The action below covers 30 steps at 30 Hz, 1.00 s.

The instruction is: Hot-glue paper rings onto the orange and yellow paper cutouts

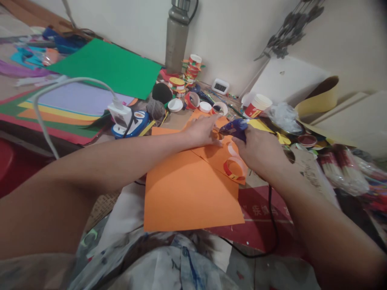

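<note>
My right hand [260, 146] is wrapped round a blue glue gun [235, 127], its nozzle pointing left. A black cord runs down from that side past the table's front edge. My left hand [202, 129] pinches a small orange ring [217, 134], close to the gun's tip; my fingers partly hide it. Whether the nozzle touches the ring I cannot tell. Under both hands lie orange paper sheets [190, 193], one overlapping another. A ring cut from a paper cup [235, 169], red and yellow at its lower edge, rests on the orange paper near my right wrist.
Behind the hands stand several cup rings, a stacked cup figure [193, 70], a tall bottle [175, 40] and a small clock [220, 86]. Coloured sheets [111, 66] and a blue power socket [133, 124] with a white cable lie left. A paper cup [257, 106] and bagged sticks [343, 169] are right.
</note>
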Tool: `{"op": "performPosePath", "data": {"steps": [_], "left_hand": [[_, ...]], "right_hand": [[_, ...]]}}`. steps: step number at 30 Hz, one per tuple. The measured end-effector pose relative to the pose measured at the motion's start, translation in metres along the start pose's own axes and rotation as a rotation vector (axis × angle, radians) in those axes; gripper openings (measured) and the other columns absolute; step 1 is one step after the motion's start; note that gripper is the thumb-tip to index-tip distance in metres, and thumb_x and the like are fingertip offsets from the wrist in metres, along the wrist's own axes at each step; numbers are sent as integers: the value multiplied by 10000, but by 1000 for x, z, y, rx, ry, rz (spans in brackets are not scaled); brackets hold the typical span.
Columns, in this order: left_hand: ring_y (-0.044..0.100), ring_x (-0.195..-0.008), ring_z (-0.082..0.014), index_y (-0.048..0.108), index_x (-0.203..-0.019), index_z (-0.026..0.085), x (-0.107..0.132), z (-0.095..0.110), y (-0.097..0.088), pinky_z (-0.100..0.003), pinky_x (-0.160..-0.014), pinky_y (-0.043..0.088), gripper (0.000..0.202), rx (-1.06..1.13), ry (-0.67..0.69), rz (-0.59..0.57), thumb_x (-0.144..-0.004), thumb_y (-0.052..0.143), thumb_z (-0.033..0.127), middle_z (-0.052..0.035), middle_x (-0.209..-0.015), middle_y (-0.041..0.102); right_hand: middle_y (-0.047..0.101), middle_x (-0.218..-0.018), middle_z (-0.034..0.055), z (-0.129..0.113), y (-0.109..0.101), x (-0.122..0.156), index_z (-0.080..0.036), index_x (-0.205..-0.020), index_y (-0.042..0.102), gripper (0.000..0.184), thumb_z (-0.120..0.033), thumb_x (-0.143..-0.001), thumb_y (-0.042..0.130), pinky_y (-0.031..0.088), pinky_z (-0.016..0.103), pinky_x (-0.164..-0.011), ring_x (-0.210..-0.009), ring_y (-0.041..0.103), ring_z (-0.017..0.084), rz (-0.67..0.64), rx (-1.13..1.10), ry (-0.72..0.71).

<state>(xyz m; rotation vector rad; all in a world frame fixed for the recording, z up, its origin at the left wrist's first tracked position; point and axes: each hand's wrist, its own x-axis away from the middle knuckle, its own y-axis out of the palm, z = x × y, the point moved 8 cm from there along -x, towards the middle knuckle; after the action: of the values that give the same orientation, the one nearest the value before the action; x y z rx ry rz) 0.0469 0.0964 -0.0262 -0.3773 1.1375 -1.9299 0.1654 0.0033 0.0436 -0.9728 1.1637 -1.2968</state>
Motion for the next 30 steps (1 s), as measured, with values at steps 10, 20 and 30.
{"op": "performPosePath", "data": {"steps": [10, 20, 30], "left_hand": [[604, -1511, -363, 386, -1768, 249, 1, 0, -2, -534, -1229, 479, 1114, 7, -78, -11, -831, 951, 460, -132, -1596, 677], [632, -1464, -371, 465, -1694, 273, 2, 5, -3, -525, -1206, 503, 1021, 28, 3, 35, -811, 953, 434, -139, -1563, 697], [638, -1440, -321, 418, -1735, 195, 1, 2, -4, -445, -1213, 496, 1104, 31, -49, 9, -811, 960, 463, -151, -1509, 712]], "right_hand": [[814, -1101, 271, 8, 0, 5, -94, -1246, 731, 406, -421, -1092, 546, 564, 459, -819, -1009, 797, 408, -28, 69, 24], [811, -1213, 267, -7, 12, -6, -74, -1366, 705, 429, -350, -1113, 496, 555, 447, -862, -1073, 793, 397, 28, -13, -23], [819, -1151, 243, 8, 19, -5, -83, -1344, 720, 435, -360, -1097, 493, 526, 420, -827, -1019, 782, 376, 78, -41, -17]]}}
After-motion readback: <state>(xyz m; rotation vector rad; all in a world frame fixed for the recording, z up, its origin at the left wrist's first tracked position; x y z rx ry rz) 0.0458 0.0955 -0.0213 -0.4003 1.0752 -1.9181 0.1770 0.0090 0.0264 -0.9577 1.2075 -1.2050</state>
